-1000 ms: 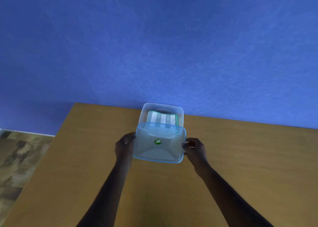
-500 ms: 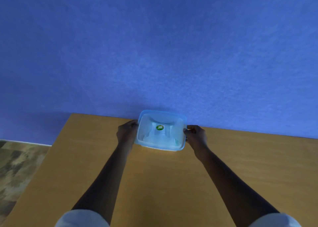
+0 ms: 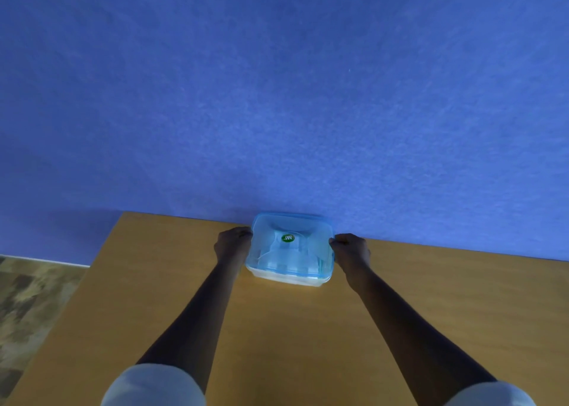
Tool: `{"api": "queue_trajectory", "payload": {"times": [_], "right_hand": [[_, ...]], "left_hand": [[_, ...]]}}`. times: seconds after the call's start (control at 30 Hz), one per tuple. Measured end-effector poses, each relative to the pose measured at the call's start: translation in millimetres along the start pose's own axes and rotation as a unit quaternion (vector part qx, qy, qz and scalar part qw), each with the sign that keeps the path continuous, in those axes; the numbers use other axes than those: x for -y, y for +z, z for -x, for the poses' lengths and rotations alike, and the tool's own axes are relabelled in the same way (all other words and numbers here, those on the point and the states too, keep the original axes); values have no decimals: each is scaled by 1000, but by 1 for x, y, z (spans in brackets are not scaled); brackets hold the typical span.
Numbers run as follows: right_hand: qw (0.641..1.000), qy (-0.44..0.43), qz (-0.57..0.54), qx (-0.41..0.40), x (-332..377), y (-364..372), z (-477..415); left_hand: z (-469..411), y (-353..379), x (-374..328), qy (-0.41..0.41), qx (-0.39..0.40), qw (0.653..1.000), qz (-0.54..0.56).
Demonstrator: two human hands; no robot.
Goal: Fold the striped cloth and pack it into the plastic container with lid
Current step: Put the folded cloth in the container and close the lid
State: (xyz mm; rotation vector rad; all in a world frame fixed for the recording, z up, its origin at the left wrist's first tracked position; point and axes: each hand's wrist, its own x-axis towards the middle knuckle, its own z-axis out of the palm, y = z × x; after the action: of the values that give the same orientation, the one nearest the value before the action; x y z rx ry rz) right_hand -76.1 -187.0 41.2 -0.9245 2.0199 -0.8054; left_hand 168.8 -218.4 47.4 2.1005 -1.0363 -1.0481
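head view: both hands, left [image 3: 231,243] and right [image 3: 351,248], clasp the lid [image 3: 291,245] on the container [image 3: 289,279]

My clear plastic container [image 3: 289,277] sits upright at the desk's far edge, its blue-rimmed lid [image 3: 291,245] on top with a green sticker [image 3: 288,238]; the cloth shows only faintly through it.
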Motion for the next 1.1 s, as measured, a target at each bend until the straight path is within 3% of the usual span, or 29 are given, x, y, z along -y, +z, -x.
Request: {"api": "queue_trajectory", "payload": {"times": [0.4, 0.67, 1.1], "right_hand": [[998, 34, -43, -22, -8, 9, -7], [985, 92, -143, 3, -20, 11, -4], [960, 156, -234, 13, -25, 20, 1]], "left_hand": [[-5, 10, 13, 0, -23, 999, 23], [-1, 10, 22, 13, -34, 999, -16], [0, 10, 23, -82, -11, 988, 127]]}}
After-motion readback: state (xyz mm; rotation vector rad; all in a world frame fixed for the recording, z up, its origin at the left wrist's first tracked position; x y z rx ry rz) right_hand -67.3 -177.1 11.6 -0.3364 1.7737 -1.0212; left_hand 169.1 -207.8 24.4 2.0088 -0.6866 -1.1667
